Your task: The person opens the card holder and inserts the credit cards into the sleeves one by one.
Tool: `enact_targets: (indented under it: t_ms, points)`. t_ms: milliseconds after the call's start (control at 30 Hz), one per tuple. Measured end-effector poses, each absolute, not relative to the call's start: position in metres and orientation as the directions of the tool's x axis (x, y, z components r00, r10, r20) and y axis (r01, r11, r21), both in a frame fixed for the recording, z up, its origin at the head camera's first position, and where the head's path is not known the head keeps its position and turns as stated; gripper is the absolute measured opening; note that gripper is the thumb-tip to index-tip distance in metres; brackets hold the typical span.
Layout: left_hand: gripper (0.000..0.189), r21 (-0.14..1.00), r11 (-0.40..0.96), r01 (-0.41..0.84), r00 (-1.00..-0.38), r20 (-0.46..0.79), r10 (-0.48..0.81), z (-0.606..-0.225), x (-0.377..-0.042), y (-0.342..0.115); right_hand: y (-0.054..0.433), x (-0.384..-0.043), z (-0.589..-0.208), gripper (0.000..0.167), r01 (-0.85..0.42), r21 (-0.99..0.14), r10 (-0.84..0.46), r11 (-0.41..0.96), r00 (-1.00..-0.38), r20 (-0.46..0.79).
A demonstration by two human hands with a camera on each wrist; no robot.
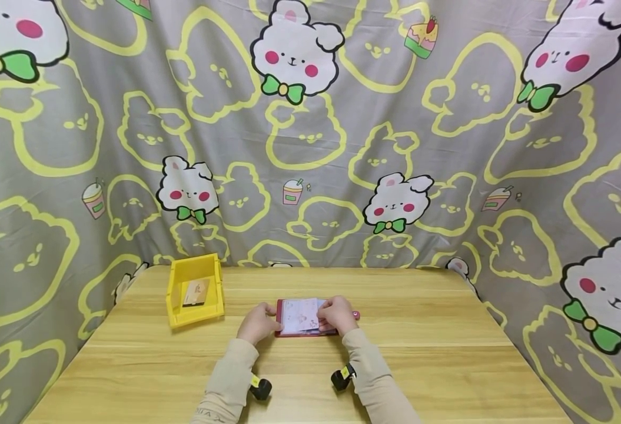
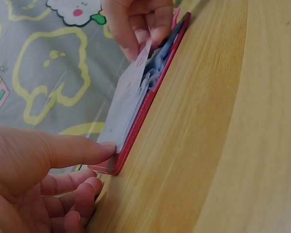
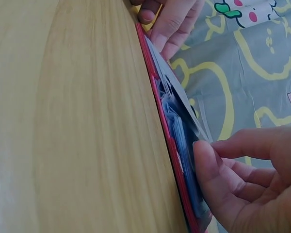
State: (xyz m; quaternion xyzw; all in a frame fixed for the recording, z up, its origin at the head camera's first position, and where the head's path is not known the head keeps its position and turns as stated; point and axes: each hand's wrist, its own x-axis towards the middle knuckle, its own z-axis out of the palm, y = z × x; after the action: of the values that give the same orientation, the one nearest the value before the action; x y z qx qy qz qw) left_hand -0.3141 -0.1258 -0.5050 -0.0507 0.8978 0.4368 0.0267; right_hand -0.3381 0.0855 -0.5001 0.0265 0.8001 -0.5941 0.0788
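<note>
A red card holder point(image 1: 280, 312) with clear sleeves lies spread out on the wooden table. A pale card with a small pink print point(image 1: 301, 313) covers its left part, and its right edge is raised off the bluish sleeves point(image 3: 177, 128) below. My left hand point(image 1: 259, 323) grips the holder's left edge, thumb on top and the other fingers curled beside the rim. Between thumb and index finger, my right hand point(image 3: 247, 170) pinches the raised edge of the pale card. A round pink tab point(image 1: 356, 315) sticks out at the holder's right side, partly behind the right hand.
Left of the hands, a yellow open bin point(image 1: 196, 318) stands on the table point(image 1: 427, 359) with a small tan-and-black box point(image 1: 196, 292) inside. A grey patterned curtain point(image 1: 310, 235) hangs behind the table's back edge. Black wrist cameras point(image 1: 261, 388) are strapped to both sleeves.
</note>
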Motion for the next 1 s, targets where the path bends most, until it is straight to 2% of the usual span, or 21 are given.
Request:
enact_targets:
  t_ms: [233, 800, 1000]
  points:
    - [0.037, 0.786, 0.606, -0.119, -0.993, -0.093, -0.073, -0.507, -0.314, -0.125, 0.080, -0.339, -0.500, 0.009, 0.119, -0.948, -0.058, 0.294, -0.988, -0.142]
    - [0.038, 0.825, 0.549, -0.133, -0.991, -0.126, -0.050, -0.505, -0.312, -0.127, 0.059, -0.335, -0.496, 0.008, 0.061, -0.918, -0.112, 0.393, -0.987, -0.113]
    - [0.038, 0.835, 0.531, -0.146, -0.989, -0.141, -0.051, -0.506, -0.314, -0.128, 0.059, -0.334, -0.496, 0.010, 0.053, -0.923, -0.136, 0.382, -0.984, -0.113]
